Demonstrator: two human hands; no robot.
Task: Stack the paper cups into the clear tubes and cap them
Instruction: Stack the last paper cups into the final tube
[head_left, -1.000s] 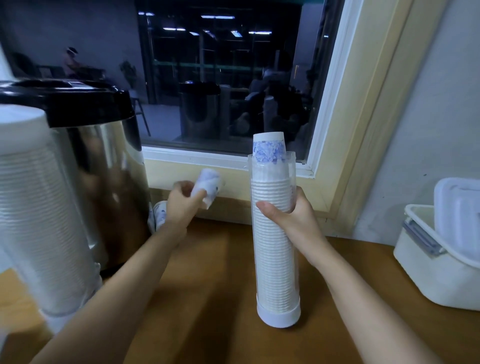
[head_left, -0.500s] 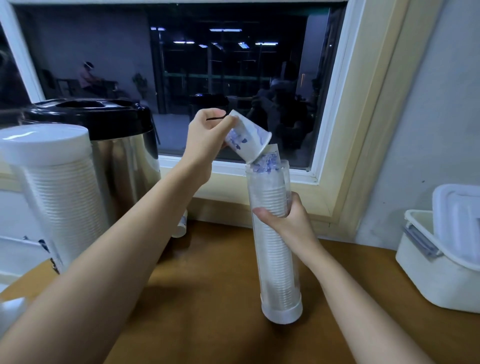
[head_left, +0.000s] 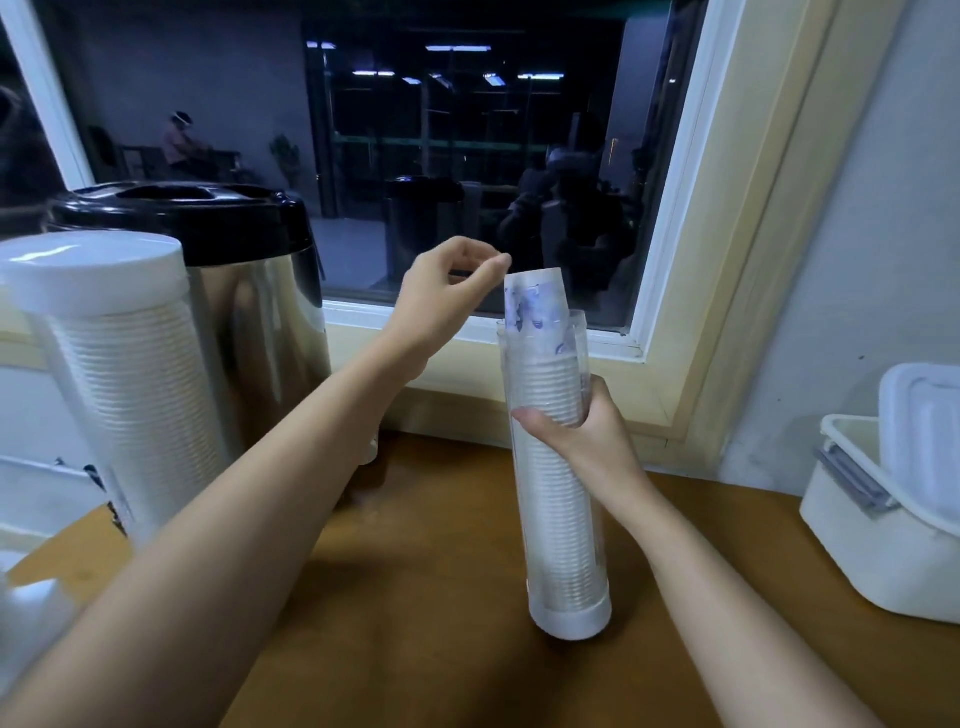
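Note:
A clear tube (head_left: 563, 525) with a white base stands on the wooden counter (head_left: 415, 623), leaning slightly and packed with stacked white paper cups. The top cup (head_left: 535, 306), printed in blue, sits upside down and sticks out above the tube's rim. My right hand (head_left: 582, 436) is wrapped around the tube's upper middle. My left hand (head_left: 447, 296) hovers just left of the top cup with thumb and fingers pinched together, fingertips at the cup's upper edge and nothing in them. A second tube (head_left: 124, 395), full of cups and closed with a white cap (head_left: 93, 270), stands at the left.
A steel urn with a black lid (head_left: 249, 312) stands behind the capped tube. A white lidded box (head_left: 872, 545) sits at the right counter edge. The window sill and frame (head_left: 639, 405) run close behind the tube. A white object (head_left: 31, 608) lies at bottom left.
My left hand picked a cup up from beside the urn, carried it over the tube and set it upside down on the stack, then let it go. My right hand kept hold of the tube.

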